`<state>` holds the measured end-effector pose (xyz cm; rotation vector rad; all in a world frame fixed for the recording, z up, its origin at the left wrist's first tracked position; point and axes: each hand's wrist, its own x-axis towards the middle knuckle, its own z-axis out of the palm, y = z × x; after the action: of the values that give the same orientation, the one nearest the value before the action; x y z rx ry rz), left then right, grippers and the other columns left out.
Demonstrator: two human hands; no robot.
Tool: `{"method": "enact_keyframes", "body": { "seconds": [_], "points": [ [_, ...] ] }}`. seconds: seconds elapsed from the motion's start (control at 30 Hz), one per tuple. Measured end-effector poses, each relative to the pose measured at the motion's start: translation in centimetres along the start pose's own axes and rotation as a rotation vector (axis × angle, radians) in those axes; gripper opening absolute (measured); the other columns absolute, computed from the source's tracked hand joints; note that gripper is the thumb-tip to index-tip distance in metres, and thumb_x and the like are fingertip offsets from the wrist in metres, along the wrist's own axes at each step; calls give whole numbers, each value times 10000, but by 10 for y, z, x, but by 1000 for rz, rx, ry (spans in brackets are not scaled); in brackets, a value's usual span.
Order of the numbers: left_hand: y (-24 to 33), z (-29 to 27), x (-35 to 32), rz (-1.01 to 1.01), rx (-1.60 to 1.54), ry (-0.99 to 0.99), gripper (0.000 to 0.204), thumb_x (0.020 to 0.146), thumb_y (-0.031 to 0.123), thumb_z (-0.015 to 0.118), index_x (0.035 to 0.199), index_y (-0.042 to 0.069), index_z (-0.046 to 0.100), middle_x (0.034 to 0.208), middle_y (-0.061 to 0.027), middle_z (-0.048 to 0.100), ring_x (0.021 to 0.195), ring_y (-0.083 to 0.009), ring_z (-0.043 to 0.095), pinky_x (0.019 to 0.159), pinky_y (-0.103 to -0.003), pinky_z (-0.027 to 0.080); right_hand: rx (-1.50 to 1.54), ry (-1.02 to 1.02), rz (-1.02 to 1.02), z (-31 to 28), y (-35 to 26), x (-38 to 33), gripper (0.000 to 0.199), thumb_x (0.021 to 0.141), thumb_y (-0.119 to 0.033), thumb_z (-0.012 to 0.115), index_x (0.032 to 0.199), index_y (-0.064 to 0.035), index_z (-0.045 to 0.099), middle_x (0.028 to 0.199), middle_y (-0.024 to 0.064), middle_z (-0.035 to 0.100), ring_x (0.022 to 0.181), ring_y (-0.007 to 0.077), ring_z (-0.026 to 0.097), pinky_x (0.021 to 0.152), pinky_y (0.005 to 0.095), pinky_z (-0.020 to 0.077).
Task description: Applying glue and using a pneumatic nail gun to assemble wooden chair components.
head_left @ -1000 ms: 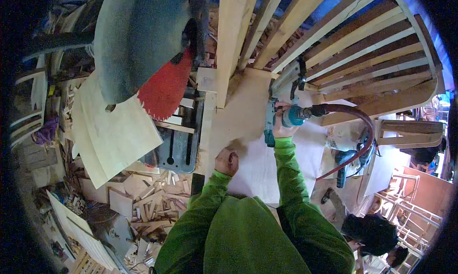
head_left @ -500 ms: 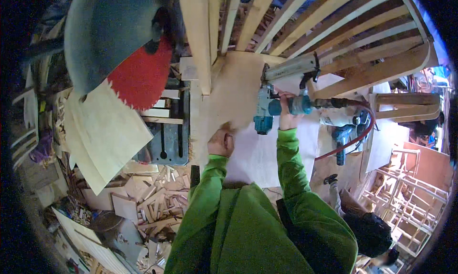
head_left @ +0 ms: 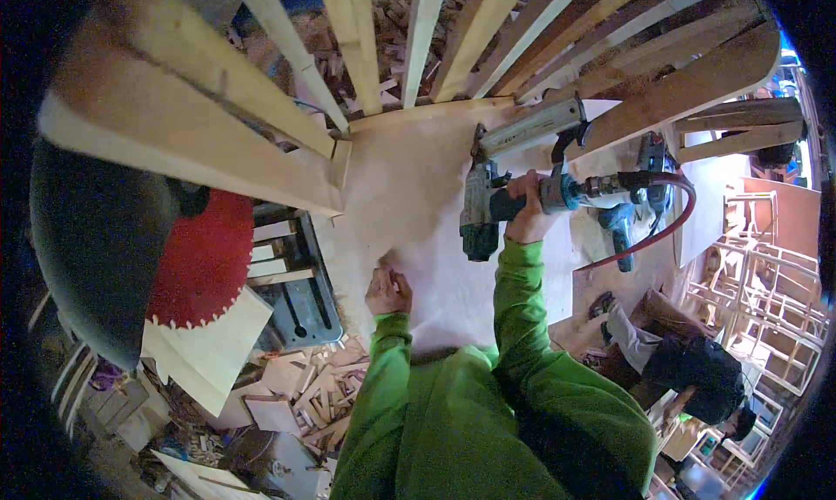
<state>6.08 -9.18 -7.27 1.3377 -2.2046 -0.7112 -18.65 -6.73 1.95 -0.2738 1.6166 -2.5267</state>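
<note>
View swung, more of slatted frame [head_left: 351, 38] now showing; nail gun [head_left: 482, 208] stays over board [head_left: 401, 186], right hand [head_left: 529, 211] wrapped round it, work seemingly no further; left hand [head_left: 387, 293] curled, can't tell if holding anything.

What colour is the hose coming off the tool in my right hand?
The hose is red, seen best in the head view.

slatted wooden frame [head_left: 353, 47]: left rail [head_left: 187, 121] now slants leftward | red saw blade [head_left: 209, 269]: lower in view | nail gun [head_left: 480, 208]: more magazine [head_left: 529, 128] showing
</note>
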Motion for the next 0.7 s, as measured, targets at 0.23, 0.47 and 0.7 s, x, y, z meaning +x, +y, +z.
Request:
{"method": "enact_keyframes", "body": {
  "seconds": [0.23, 0.47, 0.7],
  "points": [
    [-8, -4, -2, 43, 36, -19, 134, 760, 156, 520, 849, 57, 509, 745, -142, 519, 631, -344, 545, 522, -438, 457, -409, -286, -86, -37, 19, 4, 119, 802, 18, 575, 881, -43, 510, 742, 33, 504, 662, 144, 467, 583, 275, 379],
    [-9, -1, -8, -12, 72, -67, 202, 743, 147, 514, 904, 25, 519, 759, -145, 509, 643, -350, 539, 540, -434, 459, -253, -354, -38, -40, 31, -1, 215, 789, 55, 554, 971, -30, 477, 1002, 77, 470, 894, 173, 476, 827, 328, 447],
    [2, -6, -4, -57, 41, -57, 200, 750, 142, 502, 907, 18, 513, 769, -149, 513, 651, -355, 540, 557, -434, 459, -85, -224, 153, -31, 16, 20, 174, 781, 4, 606, 894, -44, 483, 750, 46, 501, 681, 165, 477, 611, 276, 394]
  ]
}}
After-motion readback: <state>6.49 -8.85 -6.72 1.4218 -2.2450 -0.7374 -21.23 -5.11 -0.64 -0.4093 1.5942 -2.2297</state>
